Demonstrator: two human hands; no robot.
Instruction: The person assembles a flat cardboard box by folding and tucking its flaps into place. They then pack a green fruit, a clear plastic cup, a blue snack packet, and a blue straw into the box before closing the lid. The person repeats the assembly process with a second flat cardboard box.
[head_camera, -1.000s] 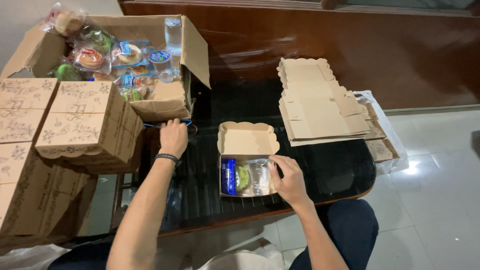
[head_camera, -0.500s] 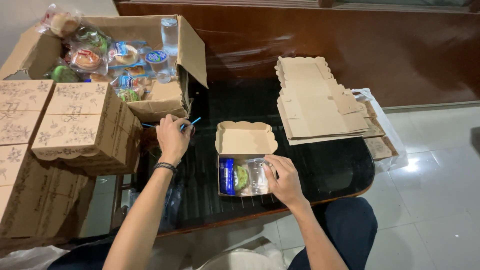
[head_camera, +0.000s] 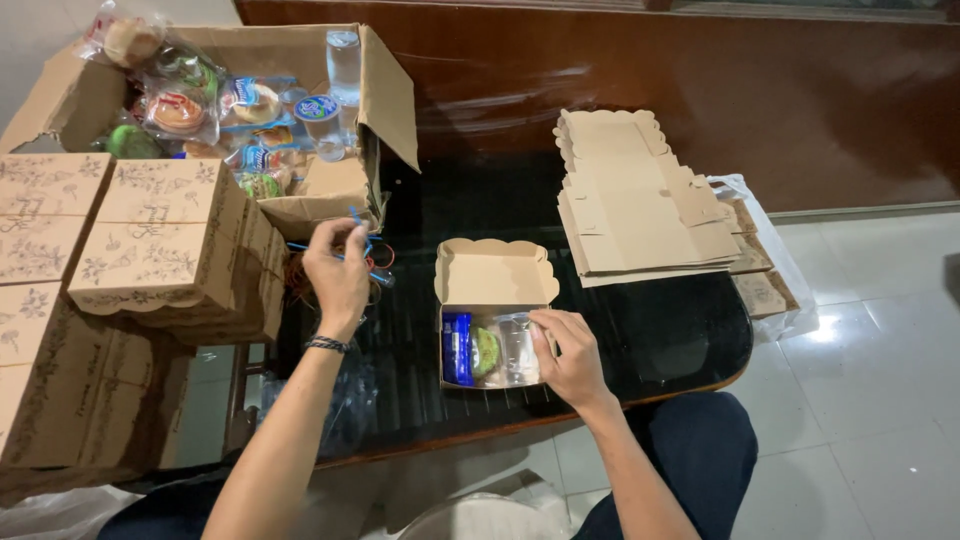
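An open kraft food box (head_camera: 494, 275) sits on the dark glossy table (head_camera: 660, 330) with its lid tipped back. Inside lie a blue packet, a green snack and a clear water cup. My right hand (head_camera: 568, 357) rests on the box's right side, fingers over the cup. My left hand (head_camera: 339, 270) is raised above a small pile of rubber bands (head_camera: 372, 258) and pinches a blue rubber band between its fingertips. A dark bracelet circles my left wrist.
A large carton (head_camera: 310, 190) at the back left holds wrapped snacks and water cups. Closed patterned boxes (head_camera: 160, 240) are stacked at the left. Flat unfolded boxes (head_camera: 640, 205) are piled at the right, more in a plastic bag (head_camera: 760, 270) beside the table's edge.
My left hand has lifted off the table by the carton and come up holding a blue rubber band. My right hand has stayed on the open box.
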